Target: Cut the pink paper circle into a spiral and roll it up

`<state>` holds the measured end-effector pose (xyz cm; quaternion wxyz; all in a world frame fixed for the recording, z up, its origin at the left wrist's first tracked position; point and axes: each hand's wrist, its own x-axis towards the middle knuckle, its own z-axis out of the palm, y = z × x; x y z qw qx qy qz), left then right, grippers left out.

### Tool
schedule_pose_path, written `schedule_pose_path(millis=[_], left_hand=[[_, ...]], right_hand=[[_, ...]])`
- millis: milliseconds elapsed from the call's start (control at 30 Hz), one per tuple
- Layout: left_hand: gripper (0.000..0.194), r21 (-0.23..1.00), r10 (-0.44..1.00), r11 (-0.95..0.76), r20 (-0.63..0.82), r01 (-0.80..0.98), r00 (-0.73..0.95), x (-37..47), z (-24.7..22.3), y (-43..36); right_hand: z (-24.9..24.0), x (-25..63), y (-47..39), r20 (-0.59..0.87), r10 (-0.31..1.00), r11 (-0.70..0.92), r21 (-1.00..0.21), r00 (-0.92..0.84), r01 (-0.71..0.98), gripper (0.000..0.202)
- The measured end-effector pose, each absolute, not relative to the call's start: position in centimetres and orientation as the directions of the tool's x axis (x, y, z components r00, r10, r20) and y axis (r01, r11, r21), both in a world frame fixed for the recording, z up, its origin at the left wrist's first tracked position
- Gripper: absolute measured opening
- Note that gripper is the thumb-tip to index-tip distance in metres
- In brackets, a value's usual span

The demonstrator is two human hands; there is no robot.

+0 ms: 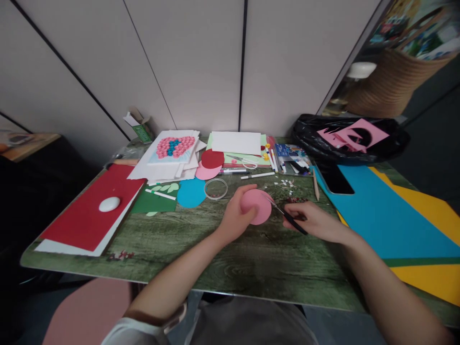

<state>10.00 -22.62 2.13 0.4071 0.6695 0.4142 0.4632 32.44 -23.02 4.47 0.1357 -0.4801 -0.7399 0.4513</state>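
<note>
Pinching a pink paper disc (261,211) between thumb and fingers, the left hand (235,213) holds it over the middle of the table (233,258) in the head view. The disc is plain, flat and round. The right hand (318,221) has its fingers curled around black-handled scissors (296,224), the blades at the disc's upper right edge. The table has a green, wood-grained top, with white scraps (286,184) beyond the hands, and stands before grey wall panels (194,62) with dark seams. A green box (141,130) at back left bears lettering too small to read.
</note>
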Motion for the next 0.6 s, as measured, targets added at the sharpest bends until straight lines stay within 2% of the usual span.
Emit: schedule_pose_path(millis=[600], left_hand=[[0.049,0.927,0.941,-0.323,0.294,0.191,0.167,9.9,2.41,-22.56]], right_hand=[[4.57,32.8,-22.8,-0.218,0.837,0.181,-0.755,-0.502,0.63,0.037]])
